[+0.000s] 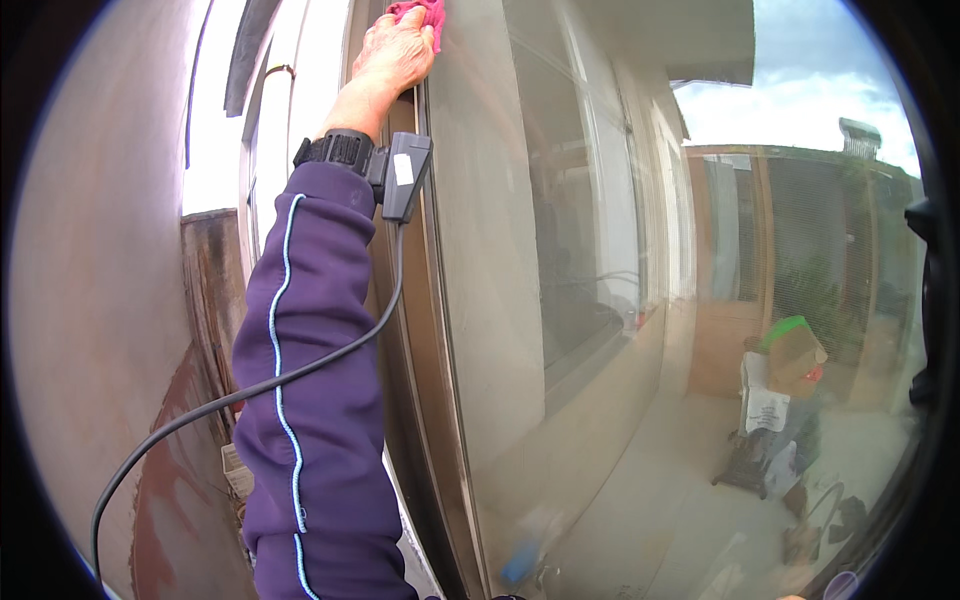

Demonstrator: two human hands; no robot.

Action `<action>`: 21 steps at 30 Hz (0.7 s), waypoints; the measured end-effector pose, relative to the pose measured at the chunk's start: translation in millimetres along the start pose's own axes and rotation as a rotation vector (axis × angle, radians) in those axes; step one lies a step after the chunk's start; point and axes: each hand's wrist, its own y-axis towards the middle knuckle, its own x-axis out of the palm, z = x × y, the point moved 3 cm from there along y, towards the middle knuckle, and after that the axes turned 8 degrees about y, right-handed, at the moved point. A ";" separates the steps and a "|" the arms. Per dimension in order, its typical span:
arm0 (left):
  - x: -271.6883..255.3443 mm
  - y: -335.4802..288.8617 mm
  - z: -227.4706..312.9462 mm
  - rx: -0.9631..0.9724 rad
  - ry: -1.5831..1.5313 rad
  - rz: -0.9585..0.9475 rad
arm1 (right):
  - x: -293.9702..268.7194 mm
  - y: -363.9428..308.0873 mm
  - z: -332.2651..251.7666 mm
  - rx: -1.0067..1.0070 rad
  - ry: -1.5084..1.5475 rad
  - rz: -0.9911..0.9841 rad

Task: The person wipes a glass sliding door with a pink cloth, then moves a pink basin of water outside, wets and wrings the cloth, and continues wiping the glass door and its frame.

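Note:
My left hand [395, 52] is raised high at the top of the view, with its fingers closed on a pink cloth [428, 16]. The cloth presses near the upper part of a brown window frame [425, 330], where the frame meets a large glass pane [590, 450]. The top of the cloth runs out of view. A black band with a grey box-shaped device [405, 178] sits on my left wrist, over a dark purple sleeve [320, 400] with light blue piping. My right hand does not show.
A black cable [240, 393] runs from the device across my sleeve to the lower left. A pale wall [90, 300] stands close on the left. Showing in the glass are a building, sky, and a small stand [745, 470] bearing a box and bags.

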 end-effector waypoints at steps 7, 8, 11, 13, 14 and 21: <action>-66.7 -154.0 66.9 0.024 -0.024 -0.010 | -3.3 -20.3 7.6 0.011 0.025 -0.076; -76.8 -177.1 76.2 0.008 -0.027 -0.022 | -3.3 -18.5 6.5 -0.001 0.019 -0.090; -107.8 -246.8 102.3 0.028 -0.057 -0.054 | -5.2 -10.5 3.6 0.112 0.050 -0.131; -127.4 -299.2 122.7 -0.007 -0.043 -0.141 | -9.1 -4.3 -0.7 0.083 0.057 -0.144; -137.2 -328.0 133.0 -0.049 -0.088 -0.202 | -11.6 -1.0 -2.1 0.069 0.063 -0.152; -202.8 -536.6 203.6 -0.206 -0.186 -0.393 | -19.6 8.7 -2.7 -0.020 0.070 -0.342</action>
